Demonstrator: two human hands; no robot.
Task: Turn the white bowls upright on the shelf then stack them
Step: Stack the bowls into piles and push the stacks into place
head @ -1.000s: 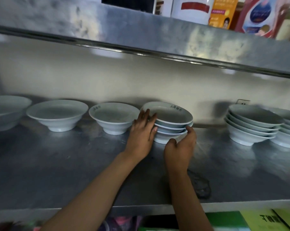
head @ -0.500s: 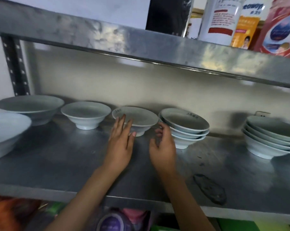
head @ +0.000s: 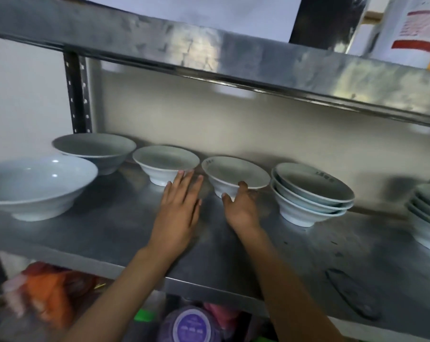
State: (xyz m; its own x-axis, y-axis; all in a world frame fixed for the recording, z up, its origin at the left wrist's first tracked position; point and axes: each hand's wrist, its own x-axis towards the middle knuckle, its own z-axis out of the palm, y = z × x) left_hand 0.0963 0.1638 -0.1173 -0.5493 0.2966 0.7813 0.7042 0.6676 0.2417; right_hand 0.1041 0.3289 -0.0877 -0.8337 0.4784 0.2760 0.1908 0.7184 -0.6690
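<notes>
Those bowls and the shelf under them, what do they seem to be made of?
The bowls look like glazed white ceramic, perhaps melamine: smooth, with soft shiny highlights. The shelf looks like dull sheet metal, likely steel: grey, scuffed, with blurred reflections.

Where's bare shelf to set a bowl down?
Free: front strip of the steel shelf, and the gap between the three-bowl white stack and right-edge stack. Crowded: back row, single white bowls nearly rim to rim.
</notes>
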